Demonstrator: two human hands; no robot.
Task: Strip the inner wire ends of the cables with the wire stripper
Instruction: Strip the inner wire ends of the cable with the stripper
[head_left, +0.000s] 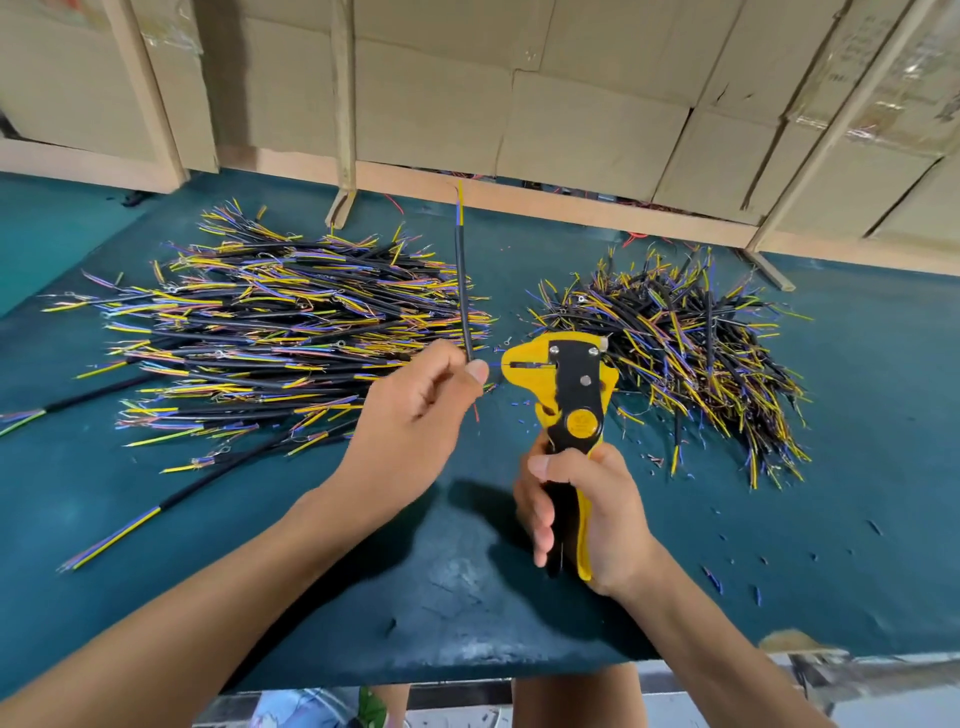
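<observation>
— Cardboard boxes and wooden slats close off the back; what's on the bench itself?

— Green cover, two heaps of short black cables with yellow and blue inner wires. The bigger heap lies toward the left edge, its cables mostly running side to side; the tangled heap sits toward the right edge. Small clipped bits of insulation are scattered near the front right.

— And the cable being worked?

— One cable stands nearly upright between the heaps, its long axis running away from the person toward the back edge, free wire ends up top. The left hand pinches its lower end between thumb and curled fingers, and a thin blue wire sticks out sideways from the thumb toward the stripper.

— Who has the stripper?

— The right hand is wrapped round the handles of the yellow and black wire stripper, head up, its mouth facing left. The handles look only partly squeezed, but I can't tell for sure.

— So what does the next move hang on?

— The wire tip sits right at the mouth, perhaps just inside; too fine to say. I'd judge the left hand need only feed it slightly rightward, level with the mouth, before the right hand squeezes.
</observation>
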